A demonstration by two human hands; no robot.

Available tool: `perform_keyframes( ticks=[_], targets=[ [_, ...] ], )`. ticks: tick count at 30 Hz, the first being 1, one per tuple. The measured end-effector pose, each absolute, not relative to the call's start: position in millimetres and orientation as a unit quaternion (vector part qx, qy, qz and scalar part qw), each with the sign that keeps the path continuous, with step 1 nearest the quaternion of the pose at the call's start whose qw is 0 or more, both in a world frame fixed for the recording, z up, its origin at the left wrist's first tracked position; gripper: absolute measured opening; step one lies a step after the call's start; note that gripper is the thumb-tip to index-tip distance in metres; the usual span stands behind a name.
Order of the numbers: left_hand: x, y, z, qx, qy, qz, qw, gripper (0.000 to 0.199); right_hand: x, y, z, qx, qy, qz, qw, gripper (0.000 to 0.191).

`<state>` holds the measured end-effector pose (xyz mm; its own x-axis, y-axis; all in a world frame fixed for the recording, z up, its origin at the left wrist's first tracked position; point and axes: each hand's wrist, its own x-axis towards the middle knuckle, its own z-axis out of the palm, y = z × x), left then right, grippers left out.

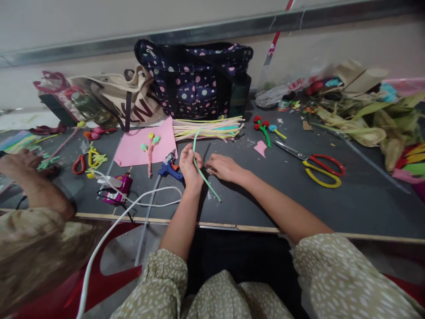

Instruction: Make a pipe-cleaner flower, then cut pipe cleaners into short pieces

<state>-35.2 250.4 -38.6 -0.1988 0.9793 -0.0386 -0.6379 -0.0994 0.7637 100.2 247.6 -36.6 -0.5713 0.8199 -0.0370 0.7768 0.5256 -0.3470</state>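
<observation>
We see a dark table (pixel 245 210) against a pale wall (pixel 83 20), its pale front edge chipped. At far left, a co-worker's hand (pixel 21 164) is blurred and cut off by the frame. Next come small scissors (pixel 79 163), a tote (pixel 141 99) whose lettering is partly covered, and a purple device (pixel 119 189); a white cord (pixel 87 277) loops beside it and runs out of frame. A fuzzy flower (pixel 150 160) lies on a pink sheet (pixel 128 148), near a blue glue gun (pixel 171 170). Behind the bundle (pixel 207 128) of stems stands a dotted bag (pixel 199 95).

Our left hand (pixel 191 166) grasps a green stem (pixel 211 189), which slants over the table. Our right hand (pixel 226 167) is just beside it, fingers bent low; we cannot tell what they pinch. Further right lie red flowers (pixel 262 128), big scissors (pixel 300 155) and dry husks (pixel 358 126), cut off at the edge.
</observation>
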Motion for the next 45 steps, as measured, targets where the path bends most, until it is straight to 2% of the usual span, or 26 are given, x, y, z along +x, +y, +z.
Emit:
perform_keyframes(
  ticks=[5,11,16,20,26,28,32,39,42,45],
  targets=[
    [-32.7,248.4,-35.4,0.249,0.338,0.691,0.588,0.022,122.6,235.6,-38.2,-0.492,-0.852,0.165,0.067,0.016],
    [-34.7,249.5,-35.9,0.250,0.351,0.685,0.587,0.023,110.0,227.1,-37.0,-0.471,-0.852,0.174,0.145,0.022],
    [-32.5,247.0,-36.5,0.262,0.351,0.682,0.585,0.026,91.9,224.7,-41.3,-0.454,-0.872,0.141,0.113,0.017],
    [-29.3,246.7,-39.0,0.277,0.334,0.675,0.597,0.027,119.7,220.9,-38.0,-0.485,-0.855,0.149,0.110,0.018],
    [-28.0,251.5,-40.9,0.271,0.281,0.643,0.659,0.028,176.3,214.6,-43.0,-0.543,-0.720,0.265,0.341,0.016],
    [-27.8,251.3,-40.0,0.266,0.280,0.636,0.668,0.027,181.5,212.5,-49.3,-0.558,-0.662,0.347,0.360,0.019],
    [-25.1,246.8,-36.7,0.274,0.269,0.617,0.687,0.029,173.4,207.1,-54.7,-0.521,-0.618,0.487,0.331,0.024],
    [-16.0,237.3,-34.7,0.296,0.277,0.528,0.747,0.028,167.4,207.6,-35.5,-0.540,-0.504,0.422,0.527,0.028],
    [-11.5,233.6,-35.2,0.335,0.281,0.483,0.759,0.030,163.2,208.6,-30.1,-0.496,-0.474,0.466,0.559,0.033],
    [-7.8,229.1,-35.0,0.386,0.292,0.409,0.774,0.032,153.9,208.3,-30.5,-0.449,-0.468,0.524,0.552,0.041]
  ],
)
